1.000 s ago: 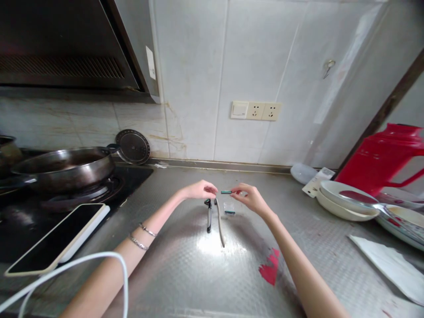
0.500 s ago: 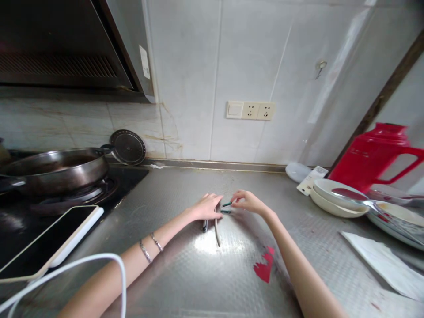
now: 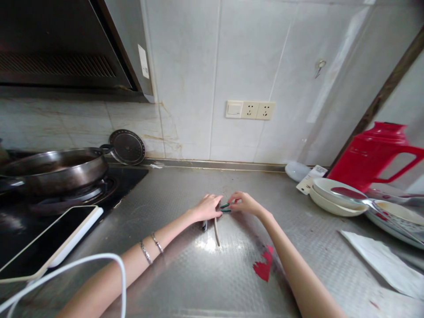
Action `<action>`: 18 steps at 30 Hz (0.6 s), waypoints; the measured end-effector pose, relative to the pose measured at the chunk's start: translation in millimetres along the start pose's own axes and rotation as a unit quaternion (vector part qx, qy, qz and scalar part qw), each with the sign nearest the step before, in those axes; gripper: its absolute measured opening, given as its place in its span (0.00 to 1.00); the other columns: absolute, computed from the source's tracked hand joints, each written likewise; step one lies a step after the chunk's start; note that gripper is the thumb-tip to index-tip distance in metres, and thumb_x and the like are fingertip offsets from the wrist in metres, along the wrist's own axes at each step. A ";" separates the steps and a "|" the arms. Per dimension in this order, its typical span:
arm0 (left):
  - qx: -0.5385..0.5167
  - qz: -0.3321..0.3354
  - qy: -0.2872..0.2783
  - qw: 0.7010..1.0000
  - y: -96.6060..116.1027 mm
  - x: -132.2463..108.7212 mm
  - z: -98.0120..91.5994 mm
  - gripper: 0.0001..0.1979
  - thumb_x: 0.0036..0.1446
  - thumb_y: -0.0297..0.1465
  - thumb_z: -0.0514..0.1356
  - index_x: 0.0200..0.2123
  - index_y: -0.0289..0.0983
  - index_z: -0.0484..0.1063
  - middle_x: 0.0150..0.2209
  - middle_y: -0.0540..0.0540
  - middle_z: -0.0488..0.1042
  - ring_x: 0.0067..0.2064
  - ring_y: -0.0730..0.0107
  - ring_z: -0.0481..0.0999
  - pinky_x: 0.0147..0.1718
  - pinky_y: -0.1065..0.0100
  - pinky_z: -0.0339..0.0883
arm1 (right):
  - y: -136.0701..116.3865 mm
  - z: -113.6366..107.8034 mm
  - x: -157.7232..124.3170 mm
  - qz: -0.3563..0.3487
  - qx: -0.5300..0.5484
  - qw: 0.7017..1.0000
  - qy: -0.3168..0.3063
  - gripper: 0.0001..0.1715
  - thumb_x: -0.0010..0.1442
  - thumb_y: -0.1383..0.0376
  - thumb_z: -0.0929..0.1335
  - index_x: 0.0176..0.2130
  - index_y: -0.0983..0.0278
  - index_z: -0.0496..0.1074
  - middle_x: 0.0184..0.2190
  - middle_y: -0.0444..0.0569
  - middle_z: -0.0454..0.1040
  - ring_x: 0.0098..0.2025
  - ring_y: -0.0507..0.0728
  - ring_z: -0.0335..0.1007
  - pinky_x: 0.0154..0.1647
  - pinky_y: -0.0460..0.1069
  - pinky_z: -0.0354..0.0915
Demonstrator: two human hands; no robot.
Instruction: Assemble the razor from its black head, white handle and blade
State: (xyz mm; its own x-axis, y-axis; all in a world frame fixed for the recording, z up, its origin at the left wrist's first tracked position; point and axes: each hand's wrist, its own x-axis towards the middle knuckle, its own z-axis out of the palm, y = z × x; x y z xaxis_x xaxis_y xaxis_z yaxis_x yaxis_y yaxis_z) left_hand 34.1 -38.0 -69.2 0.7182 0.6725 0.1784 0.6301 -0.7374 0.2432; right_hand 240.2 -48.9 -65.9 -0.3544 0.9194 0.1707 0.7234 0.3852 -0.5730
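My left hand (image 3: 207, 207) rests low on the steel counter (image 3: 185, 265), its fingers closed over the top ends of two slim handles. One handle is black (image 3: 204, 226) and the other is light grey (image 3: 216, 232); both stick out toward me from under the hand. My right hand (image 3: 244, 202) pinches a small teal piece (image 3: 225, 206) right beside my left fingertips. A second small teal piece (image 3: 227, 211) lies on the counter just below it. The two hands almost touch.
A wok (image 3: 53, 170) sits on the stove at left, with a dark-screened phone (image 3: 49, 243) and a white cable (image 3: 82, 265) nearer me. At right stand a red jug (image 3: 374, 154), stacked bowls (image 3: 334, 198) with a spoon, and paper (image 3: 380, 260). A red mark (image 3: 265, 267) is on the counter.
Both hands have dropped from above the counter down onto it and come together. My left hand now covers the handle tops, and the teal piece sits against them.
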 end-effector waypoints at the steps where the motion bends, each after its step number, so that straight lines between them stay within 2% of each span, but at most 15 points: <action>1: 0.000 0.000 0.001 1.000 0.4 0.0 -0.6 0.29 0.49 0.36 0.58 0.55 0.33 0.59 0.50 0.39 0.69 0.52 0.57 0.66 0.51 0.61 0.56 | 0.6 0.6 0.0 0.002 0.001 1.000 -0.002 0.11 0.47 0.64 0.68 0.33 0.65 0.77 0.33 0.49 0.73 0.33 0.53 0.67 0.36 0.46 0.62; 14: -0.006 0.005 0.009 1.000 1.3 -1.7 -2.5 0.30 0.48 0.36 0.60 0.55 0.34 0.59 0.51 0.38 0.68 0.53 0.56 0.65 0.51 0.60 0.57 | 5.1 0.4 0.7 0.006 0.009 1.000 0.022 0.12 0.46 0.64 0.68 0.33 0.65 0.77 0.33 0.50 0.74 0.32 0.53 0.68 0.36 0.45 0.62; 18: -0.035 0.021 0.052 0.998 -0.9 -0.9 -21.1 0.29 0.49 0.37 0.59 0.54 0.33 0.61 0.52 0.37 0.67 0.54 0.58 0.65 0.52 0.61 0.58 | 3.4 -1.9 1.2 0.026 -0.003 0.998 0.057 0.13 0.50 0.61 0.66 0.31 0.66 0.77 0.31 0.49 0.76 0.31 0.52 0.68 0.33 0.45 0.60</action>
State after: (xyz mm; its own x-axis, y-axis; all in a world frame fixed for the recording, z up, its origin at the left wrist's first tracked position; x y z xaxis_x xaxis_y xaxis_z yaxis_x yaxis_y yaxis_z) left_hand 26.6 -36.6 -49.4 0.7067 0.6469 0.2865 0.5752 -0.7611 0.2997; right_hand 243.3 -46.3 -66.1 -0.2461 0.9414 0.2306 0.7436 0.3360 -0.5781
